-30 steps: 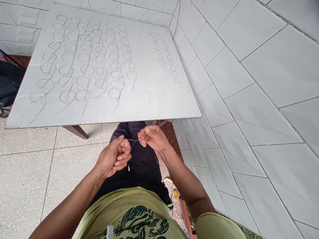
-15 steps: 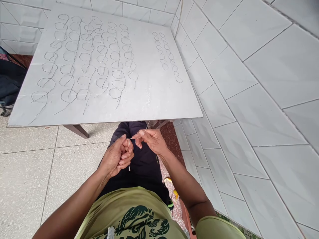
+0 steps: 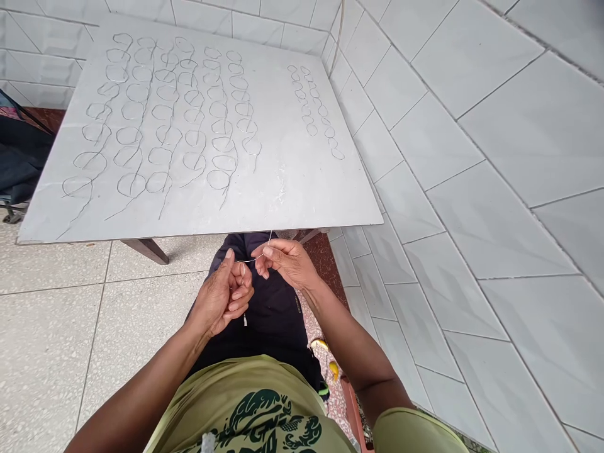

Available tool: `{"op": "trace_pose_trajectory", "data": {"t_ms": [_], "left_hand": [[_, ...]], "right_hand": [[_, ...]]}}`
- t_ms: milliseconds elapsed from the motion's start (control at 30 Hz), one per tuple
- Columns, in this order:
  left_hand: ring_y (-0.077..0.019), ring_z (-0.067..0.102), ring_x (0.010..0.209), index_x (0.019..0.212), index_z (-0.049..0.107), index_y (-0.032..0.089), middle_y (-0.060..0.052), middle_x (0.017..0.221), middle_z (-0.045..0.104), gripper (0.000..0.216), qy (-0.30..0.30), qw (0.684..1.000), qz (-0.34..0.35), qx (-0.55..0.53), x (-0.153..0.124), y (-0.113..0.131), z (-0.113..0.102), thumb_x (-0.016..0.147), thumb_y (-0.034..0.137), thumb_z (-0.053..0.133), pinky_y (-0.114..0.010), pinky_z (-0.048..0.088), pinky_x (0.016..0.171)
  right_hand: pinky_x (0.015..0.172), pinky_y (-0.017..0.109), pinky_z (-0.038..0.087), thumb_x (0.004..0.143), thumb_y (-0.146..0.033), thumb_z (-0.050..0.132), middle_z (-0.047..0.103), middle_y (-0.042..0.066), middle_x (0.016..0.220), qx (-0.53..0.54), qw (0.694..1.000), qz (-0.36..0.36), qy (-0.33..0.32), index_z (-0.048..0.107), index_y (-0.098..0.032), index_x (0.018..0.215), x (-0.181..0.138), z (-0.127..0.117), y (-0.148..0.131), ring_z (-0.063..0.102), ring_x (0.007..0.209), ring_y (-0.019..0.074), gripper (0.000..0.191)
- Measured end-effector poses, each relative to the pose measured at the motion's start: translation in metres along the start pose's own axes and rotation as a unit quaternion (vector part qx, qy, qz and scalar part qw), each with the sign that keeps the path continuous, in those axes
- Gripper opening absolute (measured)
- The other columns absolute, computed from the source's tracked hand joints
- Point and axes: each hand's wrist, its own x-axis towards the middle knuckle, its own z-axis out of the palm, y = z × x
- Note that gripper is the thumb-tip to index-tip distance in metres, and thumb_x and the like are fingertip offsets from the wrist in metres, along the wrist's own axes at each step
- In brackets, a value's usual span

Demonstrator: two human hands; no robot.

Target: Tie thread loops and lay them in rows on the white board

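Observation:
My left hand [image 3: 221, 296] and my right hand [image 3: 284, 262] meet just below the front edge of a white board [image 3: 283, 182], above my lap. Both hands pinch a thin silver wire [image 3: 257, 255]. The left fingers curl around one end of it, and a short tail hangs below that hand. The right fingertips pinch the other part, and the wire curves up toward the board's edge. On the board lie several rows of bent wire loops [image 3: 165, 113] with tails, and a smaller double row of little loops [image 3: 316, 113] to the right.
The board rests on dark wooden legs [image 3: 146, 250] over a speckled floor. A white tiled wall [image 3: 472, 157] runs along the right and the back. A dark bag [image 3: 19, 157] sits at the far left. I wear a green shirt and dark trousers.
My right hand has moved left, closer to the left hand, bending the wire from a straight span into an upward curve. The left hand has hardly shifted.

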Motion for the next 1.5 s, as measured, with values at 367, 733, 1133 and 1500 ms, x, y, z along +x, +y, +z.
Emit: {"op": "trace_pose_trajectory", "data": {"t_ms": [367, 733, 1133, 1500], "left_hand": [[-0.0160, 0.062, 0.053, 0.097, 0.061, 0.016, -0.002, 0.067, 0.064, 0.050, 0.053, 0.986, 0.087, 0.130, 0.001, -0.011, -0.006, 0.094, 0.065, 0.052, -0.024, 0.049, 0.044], [-0.0179, 0.069, 0.071, 0.092, 0.064, 0.018, -0.005, 0.078, 0.072, 0.039, 0.129, 0.919, 0.245, 0.280, 0.005, -0.029, -0.005, 0.103, 0.051, 0.046, -0.031, 0.057, 0.070], [-0.0300, 0.062, 0.121, 0.140, 0.053, 0.018, -0.017, 0.139, 0.061, 0.045, 0.224, 0.633, 0.393, 0.629, -0.006, 0.003, -0.017, 0.100, 0.037, 0.058, -0.046, 0.053, 0.098], [-0.0294, 0.067, 0.088, 0.122, 0.069, 0.015, -0.014, 0.090, 0.072, 0.034, 0.058, 0.450, 0.352, 0.819, 0.002, 0.052, -0.037, 0.104, 0.032, 0.046, -0.046, 0.052, 0.087]], "right_hand": [[0.056, 0.026, 0.049, 0.092, -0.055, 0.065, 0.069, 0.003, 0.072, -0.085, 0.994, 0.007, 0.074, 0.072, -0.016, 0.089, 0.006, 0.002, 0.001, 0.063, 0.062, 0.0134, 0.040], [0.059, 0.026, 0.050, 0.093, -0.051, 0.066, 0.066, 0.002, 0.078, -0.105, 0.988, 0.003, 0.109, 0.071, -0.018, 0.090, -0.009, 0.026, 0.014, 0.060, 0.064, 0.0123, 0.034], [0.069, 0.027, 0.047, 0.091, -0.045, 0.065, 0.065, 0.001, 0.077, -0.216, 0.973, 0.000, 0.086, 0.068, -0.018, 0.078, -0.012, 0.017, 0.018, 0.059, 0.072, 0.0142, 0.030], [0.060, 0.025, 0.038, 0.091, -0.039, 0.065, 0.062, 0.001, 0.074, -0.325, 0.945, 0.017, 0.010, 0.066, -0.017, 0.073, -0.014, 0.021, 0.008, 0.052, 0.067, 0.0125, 0.029]]}}
